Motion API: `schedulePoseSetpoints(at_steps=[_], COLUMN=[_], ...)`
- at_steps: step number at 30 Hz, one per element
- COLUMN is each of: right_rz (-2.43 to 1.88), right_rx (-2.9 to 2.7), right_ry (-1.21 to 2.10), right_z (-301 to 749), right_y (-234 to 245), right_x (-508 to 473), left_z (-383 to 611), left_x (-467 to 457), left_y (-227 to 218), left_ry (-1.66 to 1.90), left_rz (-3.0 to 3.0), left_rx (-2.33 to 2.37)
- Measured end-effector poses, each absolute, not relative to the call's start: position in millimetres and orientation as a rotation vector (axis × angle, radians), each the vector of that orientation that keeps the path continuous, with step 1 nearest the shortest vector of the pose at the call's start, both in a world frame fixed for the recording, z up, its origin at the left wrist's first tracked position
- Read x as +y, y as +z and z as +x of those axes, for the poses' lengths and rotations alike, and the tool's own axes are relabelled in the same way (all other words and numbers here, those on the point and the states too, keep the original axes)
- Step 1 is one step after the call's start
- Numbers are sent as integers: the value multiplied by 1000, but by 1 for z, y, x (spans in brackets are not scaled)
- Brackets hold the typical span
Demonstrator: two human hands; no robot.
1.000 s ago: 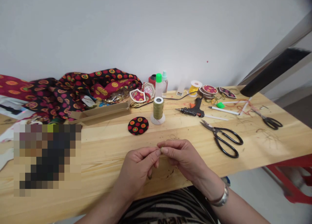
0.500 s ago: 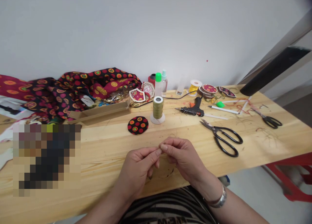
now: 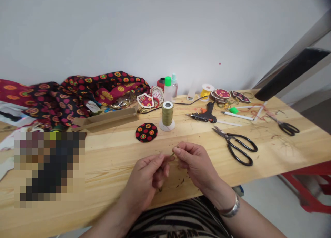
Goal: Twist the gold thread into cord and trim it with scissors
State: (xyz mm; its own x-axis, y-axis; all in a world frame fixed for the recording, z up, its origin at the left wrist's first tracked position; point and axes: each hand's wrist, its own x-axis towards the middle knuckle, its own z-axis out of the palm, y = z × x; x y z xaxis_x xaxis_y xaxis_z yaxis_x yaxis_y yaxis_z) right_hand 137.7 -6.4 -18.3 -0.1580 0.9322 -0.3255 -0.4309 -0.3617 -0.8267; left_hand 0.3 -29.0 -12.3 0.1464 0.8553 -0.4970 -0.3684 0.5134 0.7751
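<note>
A short stretch of thin olive-green thread (image 3: 172, 155) spans the small gap between my two hands above the front of the table. My left hand (image 3: 148, 172) has its thumb and fingers curled together on one end, and a dark tip of something shows below its fingers. My right hand (image 3: 193, 160) pinches the other end between thumb and forefinger. Just beyond them stand the spool of olive thread (image 3: 168, 114) and, flat on the wood, a round patterned fabric piece (image 3: 146, 132). Large black-handled scissors (image 3: 239, 146) lie to the right of my right hand.
A glue gun (image 3: 204, 116) lies behind the scissors. Patterned cloth (image 3: 103, 82) is heaped at the back left beside a cardboard tray (image 3: 111, 120). Small scissors (image 3: 288, 128) lie farther right, and a black tube (image 3: 289, 76) rises at the table's back right.
My hands have moved slightly apart at the fingertips, showing the thread between them. My right fingertips have risen a little; the things on the table have stayed put.
</note>
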Motion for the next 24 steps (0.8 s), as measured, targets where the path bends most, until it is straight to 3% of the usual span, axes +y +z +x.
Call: schedulePoseSetpoints(at_steps=[24], right_rz=[-1081], right_rx=[-764], right_ry=[1623], right_z=[142], right_y=[-22], right_x=[-4], left_z=[2], left_x=[-28], left_y=[-15], left_ry=[945], left_rz=[424], left_rx=[1012])
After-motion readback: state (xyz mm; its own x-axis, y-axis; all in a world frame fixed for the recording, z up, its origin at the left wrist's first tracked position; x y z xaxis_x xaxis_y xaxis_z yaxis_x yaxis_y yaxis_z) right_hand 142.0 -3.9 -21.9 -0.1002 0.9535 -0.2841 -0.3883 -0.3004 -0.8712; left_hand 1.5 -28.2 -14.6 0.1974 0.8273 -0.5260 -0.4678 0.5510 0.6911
